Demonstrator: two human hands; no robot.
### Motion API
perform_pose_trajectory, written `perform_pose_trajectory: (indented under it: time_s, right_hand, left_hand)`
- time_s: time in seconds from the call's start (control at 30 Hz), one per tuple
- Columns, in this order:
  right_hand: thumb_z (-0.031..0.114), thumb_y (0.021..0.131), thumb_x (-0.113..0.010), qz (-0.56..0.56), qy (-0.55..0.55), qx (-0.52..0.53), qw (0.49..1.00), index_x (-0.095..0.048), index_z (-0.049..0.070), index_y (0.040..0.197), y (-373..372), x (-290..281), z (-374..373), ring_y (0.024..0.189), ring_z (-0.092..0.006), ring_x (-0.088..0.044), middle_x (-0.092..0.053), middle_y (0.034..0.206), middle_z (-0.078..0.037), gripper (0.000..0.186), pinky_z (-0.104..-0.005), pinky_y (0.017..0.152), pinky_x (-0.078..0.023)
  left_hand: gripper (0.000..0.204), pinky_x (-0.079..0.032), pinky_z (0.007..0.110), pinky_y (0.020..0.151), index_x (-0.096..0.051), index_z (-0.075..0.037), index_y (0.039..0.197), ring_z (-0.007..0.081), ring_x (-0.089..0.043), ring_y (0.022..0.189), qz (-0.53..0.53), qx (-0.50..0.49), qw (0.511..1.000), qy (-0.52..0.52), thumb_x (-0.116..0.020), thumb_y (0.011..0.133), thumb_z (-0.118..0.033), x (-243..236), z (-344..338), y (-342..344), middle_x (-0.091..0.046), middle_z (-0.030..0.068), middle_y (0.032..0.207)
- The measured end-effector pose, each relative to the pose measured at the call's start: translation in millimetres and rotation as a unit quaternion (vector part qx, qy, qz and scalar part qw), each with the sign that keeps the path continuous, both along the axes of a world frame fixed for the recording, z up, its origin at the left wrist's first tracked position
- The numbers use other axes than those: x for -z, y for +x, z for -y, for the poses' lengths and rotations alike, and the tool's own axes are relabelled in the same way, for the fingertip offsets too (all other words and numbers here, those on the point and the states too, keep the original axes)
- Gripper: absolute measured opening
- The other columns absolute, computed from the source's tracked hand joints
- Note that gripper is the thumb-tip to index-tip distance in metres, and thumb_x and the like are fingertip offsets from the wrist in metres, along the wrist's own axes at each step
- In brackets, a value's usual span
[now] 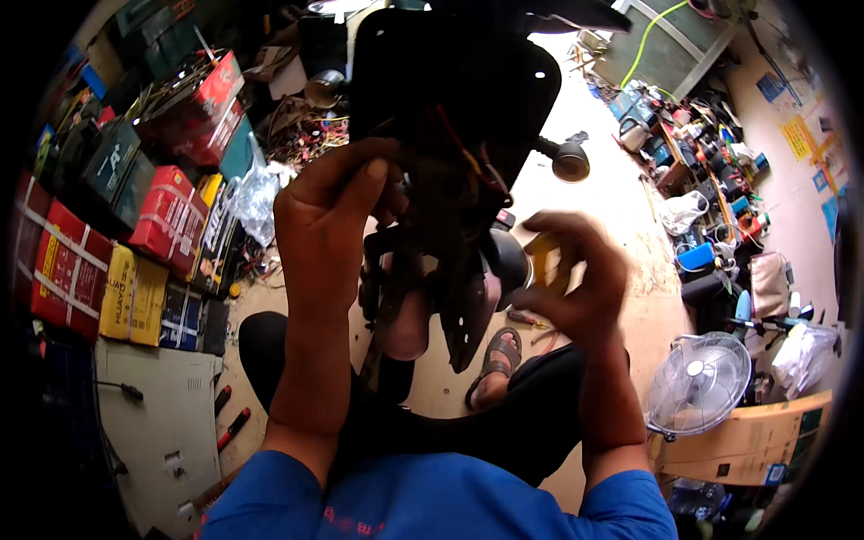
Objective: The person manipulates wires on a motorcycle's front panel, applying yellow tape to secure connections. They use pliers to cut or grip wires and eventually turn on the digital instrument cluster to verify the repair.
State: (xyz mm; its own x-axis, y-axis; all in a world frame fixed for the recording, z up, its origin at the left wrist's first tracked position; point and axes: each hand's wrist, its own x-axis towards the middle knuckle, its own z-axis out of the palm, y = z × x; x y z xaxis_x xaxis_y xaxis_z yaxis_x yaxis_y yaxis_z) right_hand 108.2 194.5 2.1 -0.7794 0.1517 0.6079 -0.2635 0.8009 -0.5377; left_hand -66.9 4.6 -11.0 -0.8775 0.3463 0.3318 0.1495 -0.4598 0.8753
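A dark vehicle-like assembly point(450, 81), with a flat black panel, red and yellow wires point(472, 157) and a round fitting point(571, 160) on a stalk, fills the upper middle. My left hand point(333, 193) is at the left of the wiring with its fingers pinched; what they hold is hidden in shadow. My right hand point(580, 274) curls around a yellow object point(544, 256), too blurred to name, beside a round silver-rimmed part point(508, 261) on the assembly. Pinkish cylindrical parts point(402, 328) hang below.
Several battery-like boxes point(166, 216) line the left, above a grey case point(153, 423). Screwdrivers point(531, 319) lie near my sandalled foot point(495, 369). At right are cluttered shelves point(684, 162), a silver fan point(697, 387) and cardboard point(747, 436). Loose wires point(315, 126) lie beyond my left hand.
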Motion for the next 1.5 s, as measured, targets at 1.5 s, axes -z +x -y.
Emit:
perform_pose_trajectory:
  time_s: [1.5]
  right_hand:
    - [0.007,0.091,-0.077,-0.006,-0.14,0.128,0.982,-0.077,-0.001,0.104,-55,-22,22,0.075,-0.0192,-0.072,-0.074,0.097,-0.012,0.016,-0.0311,0.07,-0.057]
  left_hand:
    - [0.025,-0.059,0.041,0.081,-0.074,-0.005,0.111,0.0351,-0.072,0.097,-0.544,-0.063,0.809,-0.216,-0.076,0.086,-0.003,-49,-32,-25,-0.071,0.014,0.109]
